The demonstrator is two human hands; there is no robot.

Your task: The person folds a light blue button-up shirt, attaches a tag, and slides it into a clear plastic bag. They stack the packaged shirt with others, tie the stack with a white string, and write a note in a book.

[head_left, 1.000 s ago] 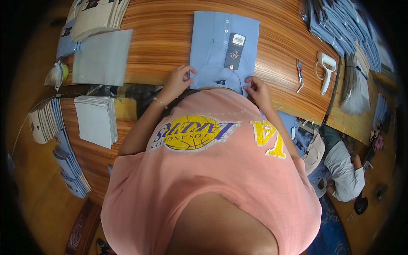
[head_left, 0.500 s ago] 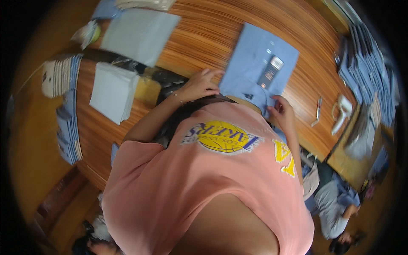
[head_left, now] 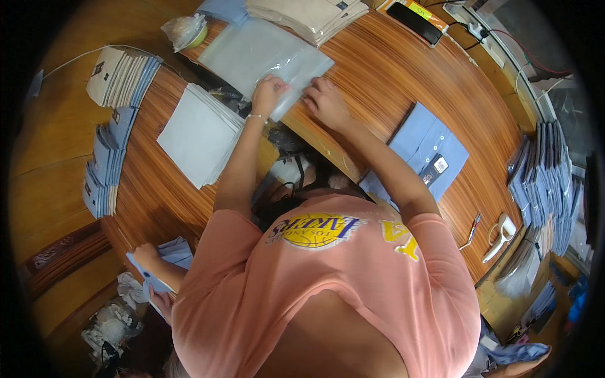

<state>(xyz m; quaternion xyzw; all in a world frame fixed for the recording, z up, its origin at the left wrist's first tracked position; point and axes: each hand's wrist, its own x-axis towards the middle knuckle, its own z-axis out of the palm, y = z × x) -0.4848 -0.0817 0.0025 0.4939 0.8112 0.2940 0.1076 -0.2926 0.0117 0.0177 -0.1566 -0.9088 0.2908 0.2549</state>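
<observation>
My left hand (head_left: 267, 93) and my right hand (head_left: 325, 102) both rest on the near edge of a stack of clear plastic bags (head_left: 258, 53) lying on the wooden table (head_left: 391, 82). The left fingers pinch the top bag's edge; the right hand lies flat beside it, fingers spread. A folded light blue shirt (head_left: 423, 146) with a dark hang tag lies on the table to my right, away from both hands.
A stack of white sheets (head_left: 198, 133) lies left of my arms. Folded shirts are piled at the far left (head_left: 110, 126), at the top (head_left: 309, 14) and at the right (head_left: 542, 183). A tagging gun (head_left: 498, 236) and a pen lie near the right edge. Another person's hands (head_left: 148, 264) hold blue cloth below left.
My view has swung left. Both hands have left the folded blue shirt and moved over to the stack of plastic bags.
</observation>
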